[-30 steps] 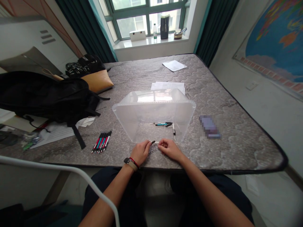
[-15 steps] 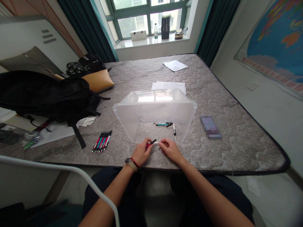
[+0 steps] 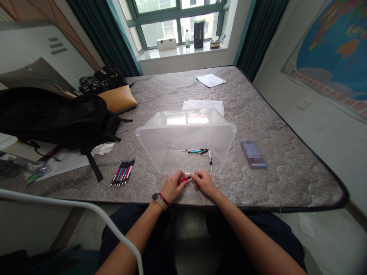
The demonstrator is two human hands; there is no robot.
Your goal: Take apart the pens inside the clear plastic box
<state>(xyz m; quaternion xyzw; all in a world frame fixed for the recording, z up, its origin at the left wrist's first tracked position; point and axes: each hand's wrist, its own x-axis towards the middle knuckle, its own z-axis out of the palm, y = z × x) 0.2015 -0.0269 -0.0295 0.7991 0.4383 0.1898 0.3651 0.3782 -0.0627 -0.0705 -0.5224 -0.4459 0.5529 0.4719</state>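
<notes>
**Both hands pinch a red pen at the near edge of the mattress**

No writing can be read anywhere. The flat thing point(image 3: 254, 154) well right of the fingers is blurred beyond telling.

The left hand point(image 3: 172, 187) and right hand point(image 3: 205, 183) meet fingertip to fingertip, both closed on the pen point(image 3: 185, 179). Only a short red stretch shows between them, and its ends are hidden in the fingers.

Just beyond the fingers stands a clear bin point(image 3: 160, 147), its wall clouding the loose pens point(image 3: 197, 151) inside. Left of the fingers lies a pen row point(image 3: 122, 172), and farther left a backpack point(image 3: 57, 118). Papers point(image 3: 204, 104) lie beyond the bin, partly hidden by it. A map point(image 3: 329, 46), cut off by the frame, hangs far right.
</notes>
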